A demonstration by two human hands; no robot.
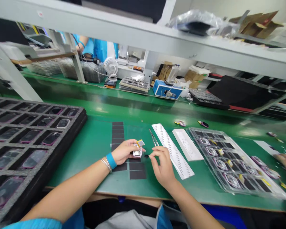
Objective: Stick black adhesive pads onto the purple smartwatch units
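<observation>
Handling in progress over green desk point(95, 130).
Left hand point(124, 152) is holding a small device point(137, 153); right hand point(163, 164) is pinching a dark piece point(146, 156).

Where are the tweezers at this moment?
In the head view, the tweezers are just right of centre, directly beyond the right hand, by the left edge of the long white sheet.

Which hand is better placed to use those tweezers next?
Probably the right hand: the tweezers are right next to it, while the left hand holds the small device.
</observation>
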